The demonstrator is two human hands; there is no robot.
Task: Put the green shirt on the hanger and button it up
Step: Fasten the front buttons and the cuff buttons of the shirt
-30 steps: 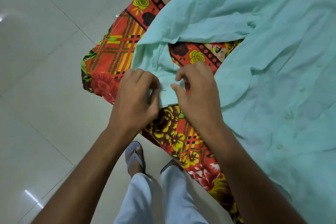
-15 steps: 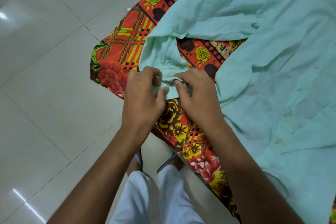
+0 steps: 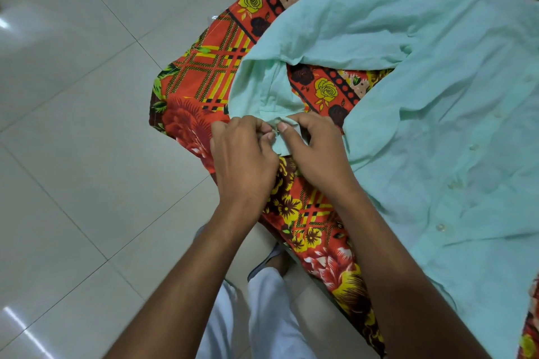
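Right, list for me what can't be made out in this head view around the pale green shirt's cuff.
- Cuff button: hidden in the head view by the left hand and right hand pinching the pale green cotton shirt.
- Hanger: none visible; the frame edges cut off the shirt.
- Bed under the red floral sheet: covered.

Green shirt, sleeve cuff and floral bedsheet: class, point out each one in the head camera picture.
green shirt (image 3: 437, 131): head view, on the wrinkled front panel.
sleeve cuff (image 3: 280, 145): head view, on the strip showing between both hands' fingertips.
floral bedsheet (image 3: 204, 79): head view, on the red plaid patch left of the sleeve.
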